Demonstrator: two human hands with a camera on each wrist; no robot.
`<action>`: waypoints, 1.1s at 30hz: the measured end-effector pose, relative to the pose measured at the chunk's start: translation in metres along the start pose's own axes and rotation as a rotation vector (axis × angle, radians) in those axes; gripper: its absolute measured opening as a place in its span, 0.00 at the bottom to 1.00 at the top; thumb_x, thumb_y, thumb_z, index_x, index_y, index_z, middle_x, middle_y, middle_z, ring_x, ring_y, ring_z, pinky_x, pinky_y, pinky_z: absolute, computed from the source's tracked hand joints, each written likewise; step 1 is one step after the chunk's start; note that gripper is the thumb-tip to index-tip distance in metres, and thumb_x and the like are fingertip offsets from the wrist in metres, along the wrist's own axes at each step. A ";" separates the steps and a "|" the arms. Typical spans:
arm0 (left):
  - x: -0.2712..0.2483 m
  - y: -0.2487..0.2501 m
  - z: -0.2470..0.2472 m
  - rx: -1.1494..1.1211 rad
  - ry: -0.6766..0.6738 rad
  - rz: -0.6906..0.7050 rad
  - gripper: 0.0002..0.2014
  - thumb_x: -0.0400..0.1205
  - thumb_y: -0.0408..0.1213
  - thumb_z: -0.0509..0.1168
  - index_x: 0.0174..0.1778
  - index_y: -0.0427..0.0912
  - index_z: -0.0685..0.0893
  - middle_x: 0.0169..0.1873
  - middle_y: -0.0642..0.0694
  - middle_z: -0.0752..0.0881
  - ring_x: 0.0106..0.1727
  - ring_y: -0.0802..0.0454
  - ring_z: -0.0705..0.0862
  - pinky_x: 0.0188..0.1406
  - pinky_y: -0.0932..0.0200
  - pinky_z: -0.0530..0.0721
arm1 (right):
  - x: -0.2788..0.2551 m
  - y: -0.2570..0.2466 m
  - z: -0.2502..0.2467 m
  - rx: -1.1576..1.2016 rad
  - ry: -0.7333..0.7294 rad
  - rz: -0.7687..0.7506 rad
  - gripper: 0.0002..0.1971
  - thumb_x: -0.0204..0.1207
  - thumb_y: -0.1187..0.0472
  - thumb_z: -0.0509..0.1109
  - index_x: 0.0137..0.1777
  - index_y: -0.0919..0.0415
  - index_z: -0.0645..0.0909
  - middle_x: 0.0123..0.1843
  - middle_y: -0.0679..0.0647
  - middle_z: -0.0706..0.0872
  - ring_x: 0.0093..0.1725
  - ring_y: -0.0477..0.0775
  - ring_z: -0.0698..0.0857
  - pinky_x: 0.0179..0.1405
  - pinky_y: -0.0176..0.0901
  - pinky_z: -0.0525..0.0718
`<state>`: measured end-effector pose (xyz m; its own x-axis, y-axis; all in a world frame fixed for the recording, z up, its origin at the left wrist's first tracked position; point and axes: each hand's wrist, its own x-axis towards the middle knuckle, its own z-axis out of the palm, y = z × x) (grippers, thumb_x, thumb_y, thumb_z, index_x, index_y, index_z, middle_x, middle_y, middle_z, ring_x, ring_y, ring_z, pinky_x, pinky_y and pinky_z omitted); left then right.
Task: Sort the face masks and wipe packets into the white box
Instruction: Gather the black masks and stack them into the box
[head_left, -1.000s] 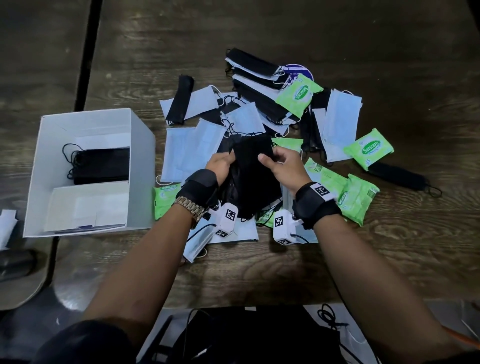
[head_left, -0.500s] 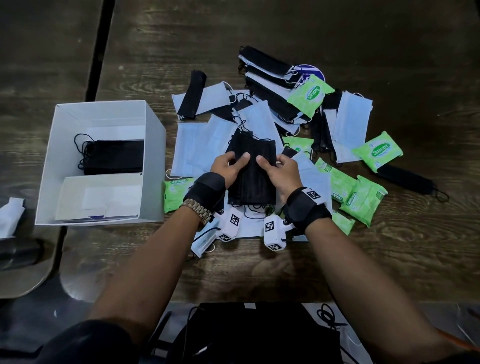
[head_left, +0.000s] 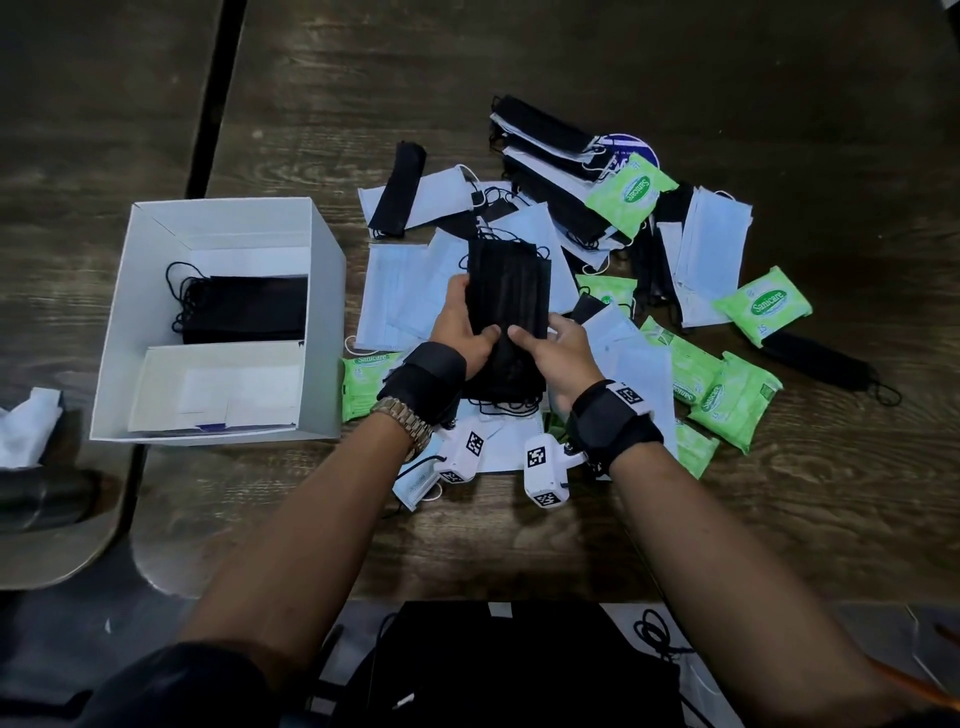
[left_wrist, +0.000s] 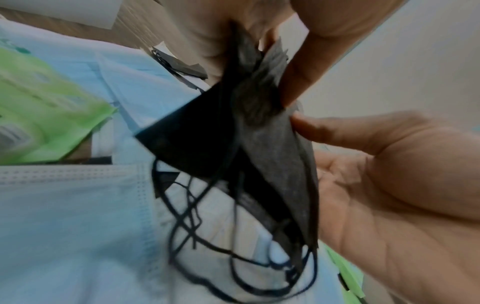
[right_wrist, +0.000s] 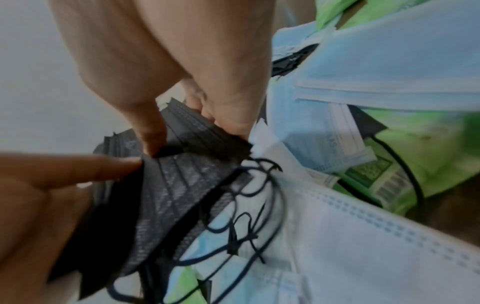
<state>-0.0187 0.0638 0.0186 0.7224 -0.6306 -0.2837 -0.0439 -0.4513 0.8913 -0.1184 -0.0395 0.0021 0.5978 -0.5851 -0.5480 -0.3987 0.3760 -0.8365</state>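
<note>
Both hands hold a stack of black face masks (head_left: 509, 306) just above the pile at the table's middle. My left hand (head_left: 462, 330) grips its left edge and my right hand (head_left: 550, 345) its near right corner, both thumbs on top. Ear loops dangle from the stack (left_wrist: 233, 144) (right_wrist: 182, 174). The white box (head_left: 324, 322) stands to the left, with black masks (head_left: 249, 309) in its far part and white paper nearer. Light blue masks (head_left: 400, 291), more black masks (head_left: 545, 156) and green wipe packets (head_left: 761, 306) lie scattered around my hands.
One green packet (head_left: 366, 387) lies against the box's right wall. A dark gap (head_left: 208, 104) splits the wooden table left of the pile. White tissue (head_left: 28, 434) sits at the far left edge, and a black bag (head_left: 493, 670) lies below the table's near edge.
The loosely held black masks have been squared into a neat stack between both hands. My thumbs have slid to its near end.
</note>
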 end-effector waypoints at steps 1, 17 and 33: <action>-0.001 0.002 -0.001 -0.040 0.017 0.008 0.32 0.79 0.23 0.63 0.77 0.41 0.59 0.60 0.43 0.79 0.61 0.47 0.81 0.65 0.55 0.79 | -0.001 -0.001 0.003 -0.032 -0.025 -0.028 0.14 0.76 0.66 0.76 0.62 0.63 0.84 0.54 0.59 0.92 0.55 0.56 0.91 0.62 0.57 0.87; -0.005 0.014 -0.185 -0.091 0.561 0.222 0.20 0.68 0.26 0.74 0.53 0.44 0.79 0.51 0.50 0.83 0.47 0.71 0.80 0.54 0.72 0.79 | -0.001 -0.085 0.086 -0.275 -0.240 -0.303 0.19 0.72 0.69 0.79 0.59 0.59 0.77 0.50 0.63 0.91 0.46 0.58 0.91 0.46 0.51 0.90; 0.001 -0.078 -0.303 0.552 0.404 -0.502 0.04 0.74 0.35 0.72 0.36 0.48 0.84 0.48 0.43 0.87 0.50 0.43 0.87 0.57 0.52 0.86 | 0.006 -0.091 0.283 -1.445 -0.430 -0.707 0.10 0.73 0.68 0.67 0.54 0.65 0.81 0.60 0.66 0.82 0.57 0.68 0.84 0.44 0.46 0.77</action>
<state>0.1947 0.2895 0.0565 0.9325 -0.0469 -0.3580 0.0929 -0.9269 0.3635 0.1189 0.1261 0.0726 0.9663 -0.0190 -0.2569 -0.1092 -0.9335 -0.3415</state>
